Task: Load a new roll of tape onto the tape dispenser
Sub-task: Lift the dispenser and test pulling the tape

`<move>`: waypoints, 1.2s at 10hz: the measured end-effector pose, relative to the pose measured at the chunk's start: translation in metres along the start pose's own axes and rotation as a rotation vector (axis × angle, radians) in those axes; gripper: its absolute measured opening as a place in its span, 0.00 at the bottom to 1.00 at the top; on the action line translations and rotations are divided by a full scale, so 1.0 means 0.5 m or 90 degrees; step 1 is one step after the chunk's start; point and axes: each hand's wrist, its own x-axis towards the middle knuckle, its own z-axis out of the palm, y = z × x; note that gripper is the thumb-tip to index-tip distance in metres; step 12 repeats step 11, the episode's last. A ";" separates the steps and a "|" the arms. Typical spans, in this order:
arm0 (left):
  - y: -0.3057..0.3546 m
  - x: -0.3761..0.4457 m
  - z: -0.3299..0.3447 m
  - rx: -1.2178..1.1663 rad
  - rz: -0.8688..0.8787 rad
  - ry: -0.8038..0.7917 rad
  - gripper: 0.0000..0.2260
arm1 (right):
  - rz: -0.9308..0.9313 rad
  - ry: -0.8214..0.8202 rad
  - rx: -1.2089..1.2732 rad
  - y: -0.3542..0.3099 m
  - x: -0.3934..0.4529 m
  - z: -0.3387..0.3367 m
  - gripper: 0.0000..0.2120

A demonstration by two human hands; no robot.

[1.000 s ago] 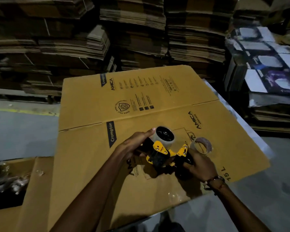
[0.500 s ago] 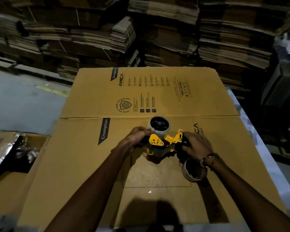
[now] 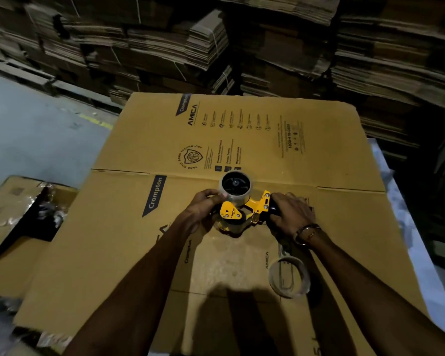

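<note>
Flattened carton (image 3: 254,140) is lying across the middle, print readable: "Crompton" on dark banners, "AMICA", round crest reading "NANO POLY BOND TECHNOLOGY", number "1800-419-0505" partly blurred; small icon captions too fine to read. More "Crompton" and "AMICA" print is showing near the arms at 6 o'clock.

Yellow tape dispenser (image 3: 244,210) is sitting on the carton just below the centre fold, side plate lettering looking like "X MUTEX", not sure. Tape roll (image 3: 235,186) is sitting on the dispenser's hub at its 12 o'clock end, black hub showing inside.

Left hand (image 3: 203,208) is at 9 o'clock of the dispenser, fingers curling against the roll's side and the yellow plate, thumb tip on the roll. Right hand (image 3: 289,214) is at 3 o'clock, fingers wrapping the black handle, handle mostly hidden. Bracelet (image 3: 306,233) is on that wrist.

Empty cardboard core (image 3: 289,277) is lying on the carton at 5 o'clock, apart from both hands.

Open box (image 3: 18,217) at 9 o'clock is holding crinkled plastic, contents dark and blurred. Stacks of flat cardboard (image 3: 216,42) are filling 12 o'clock, cut off by the frame.
</note>
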 end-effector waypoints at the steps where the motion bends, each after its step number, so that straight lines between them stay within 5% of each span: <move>1: -0.010 0.012 -0.001 0.017 0.008 0.006 0.17 | 0.001 -0.013 -0.005 0.003 0.010 0.013 0.20; 8: -0.019 0.043 -0.022 0.154 0.060 0.087 0.13 | -0.003 -0.067 -0.046 -0.007 0.013 0.013 0.24; 11: 0.067 0.031 -0.068 0.316 0.288 0.196 0.07 | 0.015 0.054 0.072 -0.057 0.032 -0.079 0.31; 12: 0.067 0.031 -0.068 0.316 0.288 0.196 0.07 | 0.015 0.054 0.072 -0.057 0.032 -0.079 0.31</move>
